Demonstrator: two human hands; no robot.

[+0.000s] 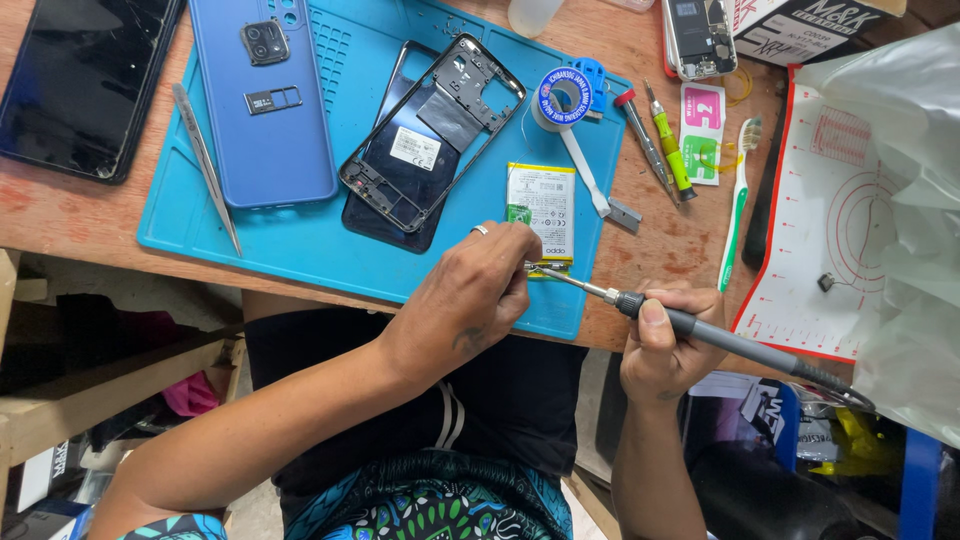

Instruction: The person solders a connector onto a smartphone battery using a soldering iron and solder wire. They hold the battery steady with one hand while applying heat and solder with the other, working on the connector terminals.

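My right hand (662, 345) grips a grey soldering iron (720, 338) whose metal tip reaches left to the lower edge of a flat phone battery (543, 207) on the blue work mat (320, 245). My left hand (478, 290), with a ring on one finger, rests on the mat at the battery's lower left corner, its fingertips pinched at the battery's edge right where the tip touches. What the fingers pinch is hidden. A spool of solder wire (560, 97) lies just above the battery.
On the mat lie a blue phone back cover (262, 100), a black phone frame (432, 130) and tweezers (207, 165). A dark phone (85, 85) sits far left. Screwdrivers (665, 145), a toothbrush (738, 205), an opened phone (698, 38) and a white-red mat (830, 220) lie right.
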